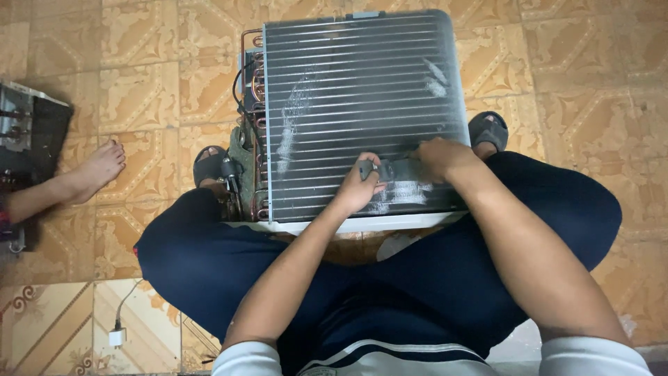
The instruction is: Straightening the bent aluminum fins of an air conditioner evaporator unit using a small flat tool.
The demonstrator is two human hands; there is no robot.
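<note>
An air-conditioner coil unit (pixel 362 83) with grey metal fins stands on the tiled floor between my knees. Copper pipes (pixel 252 76) run down its left side. My left hand (pixel 358 188) and my right hand (pixel 440 157) both grip a dark flat tool (pixel 398 169), held across the lower fins. White scraped patches mark the fins near the tool and higher up. What kind of tool it is cannot be told.
Another person's bare foot (pixel 97 167) rests on the floor at left, beside a dark metal device (pixel 28 132). A white plug and cable (pixel 117 334) lie at bottom left. My sandalled feet (pixel 487 129) flank the unit.
</note>
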